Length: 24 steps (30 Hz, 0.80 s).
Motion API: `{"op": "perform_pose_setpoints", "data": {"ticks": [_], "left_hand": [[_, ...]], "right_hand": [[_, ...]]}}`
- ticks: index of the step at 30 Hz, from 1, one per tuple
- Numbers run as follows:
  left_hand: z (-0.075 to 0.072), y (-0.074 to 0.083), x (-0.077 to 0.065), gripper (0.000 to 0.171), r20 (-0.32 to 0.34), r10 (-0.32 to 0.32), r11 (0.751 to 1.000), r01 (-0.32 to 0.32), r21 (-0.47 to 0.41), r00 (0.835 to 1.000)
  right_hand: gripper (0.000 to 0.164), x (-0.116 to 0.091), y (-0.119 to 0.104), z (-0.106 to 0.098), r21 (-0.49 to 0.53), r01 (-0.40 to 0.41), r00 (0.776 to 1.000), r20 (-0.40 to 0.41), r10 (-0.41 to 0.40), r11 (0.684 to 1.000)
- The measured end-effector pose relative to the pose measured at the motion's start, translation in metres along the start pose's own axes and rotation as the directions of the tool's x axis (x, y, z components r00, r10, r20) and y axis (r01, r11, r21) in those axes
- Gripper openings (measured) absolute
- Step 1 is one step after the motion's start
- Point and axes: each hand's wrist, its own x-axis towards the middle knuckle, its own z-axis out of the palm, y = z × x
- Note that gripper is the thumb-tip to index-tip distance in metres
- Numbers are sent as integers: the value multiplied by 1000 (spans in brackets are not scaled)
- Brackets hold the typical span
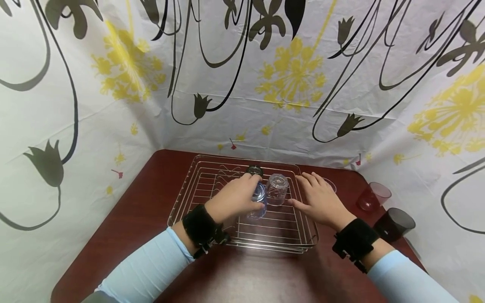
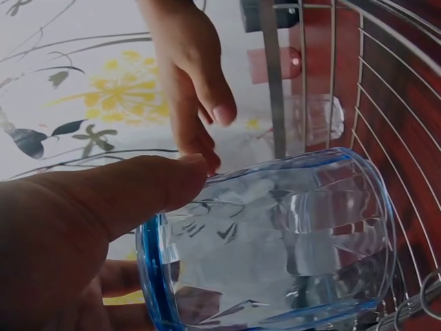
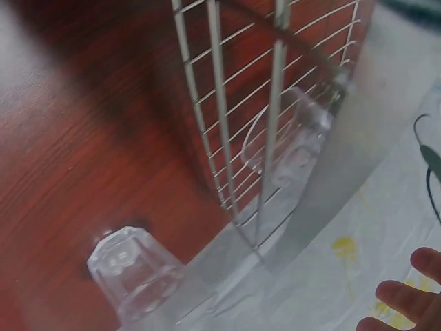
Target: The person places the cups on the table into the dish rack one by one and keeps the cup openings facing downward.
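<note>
Two hands are at a wire rack [image 1: 270, 244]. The left hand [image 1: 235, 197] grips a blue glass [image 1: 259, 194] above the rack's wires; its faceted wall shows clearly only from the left wrist. The right hand [image 1: 320, 200] holds nothing, fingers extended. The right wrist view shows fully a clear tumbler [image 3: 134, 272] outside the rack, mostly hidden from the head camera.

I have room on the table [image 1: 129, 214] along its left edge; the wire rack [image 1: 273, 223], a blue glass [image 2: 282, 241] and clear glass [image 1: 277, 190] inside, blocks the middle; a red cup [image 1: 373, 197] and dark cup [image 1: 394, 225] obstruct the right edge.
</note>
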Motion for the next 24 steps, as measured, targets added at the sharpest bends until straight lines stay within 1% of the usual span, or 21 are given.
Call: {"op": "perform_pose_setpoints", "data": {"ticks": [8,15,20,24], "left_hand": [[8,-7,19,76,28,-19,1000,20,-15,999],[17,-10,35,80,65,-35,999,35,1,997],[23,-11,43,81,97,-68,998,69,-8,993],[26,-11,47,81,103,-81,997,81,-1,991]], "right_hand": [[82,-2,17,5,-10,-49,999,20,49,999],[82,-4,32,11,13,-71,997,4,71,997],[84,-5,38,15,20,-83,997,1,83,996],[83,-6,41,18,20,-86,996,-6,86,996]]}}
